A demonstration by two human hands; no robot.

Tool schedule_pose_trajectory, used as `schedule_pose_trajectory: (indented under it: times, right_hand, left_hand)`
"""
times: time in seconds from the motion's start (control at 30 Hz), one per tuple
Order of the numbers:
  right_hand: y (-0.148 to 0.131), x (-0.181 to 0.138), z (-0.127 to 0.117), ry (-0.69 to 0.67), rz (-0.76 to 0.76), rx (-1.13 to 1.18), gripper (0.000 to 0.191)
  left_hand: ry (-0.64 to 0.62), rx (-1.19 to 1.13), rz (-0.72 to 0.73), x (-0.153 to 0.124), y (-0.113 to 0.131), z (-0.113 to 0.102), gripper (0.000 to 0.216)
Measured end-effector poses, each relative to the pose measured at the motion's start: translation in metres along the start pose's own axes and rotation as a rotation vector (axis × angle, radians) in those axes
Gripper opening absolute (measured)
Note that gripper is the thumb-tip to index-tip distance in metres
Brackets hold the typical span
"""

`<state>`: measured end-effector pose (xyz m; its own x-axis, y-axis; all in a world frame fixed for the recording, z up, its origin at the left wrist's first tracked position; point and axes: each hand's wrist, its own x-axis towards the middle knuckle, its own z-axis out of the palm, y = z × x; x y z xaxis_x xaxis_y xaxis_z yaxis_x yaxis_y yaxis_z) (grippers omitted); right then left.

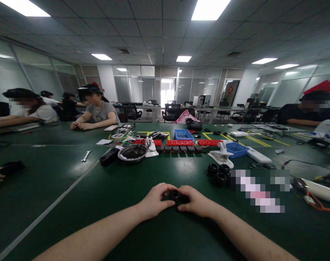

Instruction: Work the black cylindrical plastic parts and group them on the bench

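Observation:
Both my hands meet at the middle of the green table (pixel 72 188), close to me. My left hand (pixel 155 199) and my right hand (pixel 196 200) are closed from either side on one small black ring-shaped part (pixel 176 196), which rests low over the table top. Its round opening faces up between my thumbs. Three more black ring parts (pixel 219 172) lie in a cluster a little beyond my right hand. My bare forearms run in from the bottom edge.
Past my hands lie a round metal bowl (pixel 132 152), a row of red and black power strips (pixel 181 145), blue bins (pixel 183 134), a white clamp (pixel 221 154) and a wrench (pixel 86 156). Other people sit at the left, far side and right. Cables lie at right.

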<state>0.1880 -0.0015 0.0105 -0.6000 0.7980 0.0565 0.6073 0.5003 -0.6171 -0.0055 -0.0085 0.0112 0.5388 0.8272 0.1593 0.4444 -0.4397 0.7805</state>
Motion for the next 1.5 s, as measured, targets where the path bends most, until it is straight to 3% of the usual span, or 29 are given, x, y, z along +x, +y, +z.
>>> schedule_pose_trajectory:
  times: [0.1, 0.27, 0.47, 0.57, 0.63, 0.73, 0.83, 0.97, 1.1, 1.17, 1.23, 1.33, 1.43, 1.5]
  right_hand:
    - [0.003, 0.001, -0.004, -0.034, 0.02, 0.016, 0.016]
    - [-0.001, 0.002, 0.009, 0.071, 0.125, -0.074, 0.027]
    - [-0.015, 0.001, 0.02, 0.205, 0.163, -0.392, 0.028]
    - [-0.013, -0.001, 0.013, 0.181, 0.095, -0.288, 0.041]
    - [-0.009, -0.002, 0.006, 0.093, 0.01, -0.131, 0.044]
    - [-0.002, -0.001, -0.004, -0.042, -0.005, 0.055, 0.028]
    - [0.002, 0.002, -0.006, -0.072, 0.05, 0.094, 0.018]
    - [0.0, 0.005, 0.007, 0.008, 0.126, 0.034, 0.025]
    - [-0.008, 0.006, 0.019, 0.15, 0.2, -0.23, 0.027]
    - [-0.011, 0.004, 0.015, 0.121, 0.173, -0.324, 0.034]
    - [-0.012, -0.001, 0.003, 0.011, 0.109, -0.244, 0.05]
    - [-0.011, -0.008, -0.017, -0.066, 0.11, -0.001, 0.07]
    - [-0.019, -0.01, -0.021, 0.084, 0.169, 0.026, 0.06]
    - [-0.03, -0.009, -0.014, 0.187, 0.182, -0.058, 0.053]
  left_hand:
    - [-0.037, -0.047, -0.002, 0.0, 0.001, -0.005, 0.035]
    - [0.034, -0.015, -0.021, -0.001, -0.001, 0.003, 0.031]
    - [0.157, 0.051, -0.055, -0.003, 0.001, 0.011, 0.025]
    - [0.118, 0.04, -0.017, -0.004, 0.004, 0.007, 0.028]
    - [0.073, 0.02, 0.01, -0.003, 0.005, 0.004, 0.03]
    - [0.017, 0.013, 0.027, -0.003, 0.004, 0.001, 0.031]
    - [-0.001, 0.013, 0.008, -0.002, 0.003, 0.001, 0.029]
    - [0.06, 0.073, -0.037, -0.002, 0.003, 0.006, 0.026]
    - [0.176, 0.149, -0.094, -0.004, 0.004, 0.014, 0.024]
    - [0.19, 0.168, -0.11, -0.005, 0.004, 0.014, 0.026]
    - [0.167, 0.17, -0.099, -0.006, 0.002, 0.011, 0.033]
    - [0.111, 0.173, -0.071, -0.005, -0.002, 0.003, 0.063]
    - [0.089, 0.251, -0.072, -0.005, -0.006, 0.001, 0.089]
    - [0.08, 0.332, -0.064, -0.005, -0.004, 0.005, 0.082]
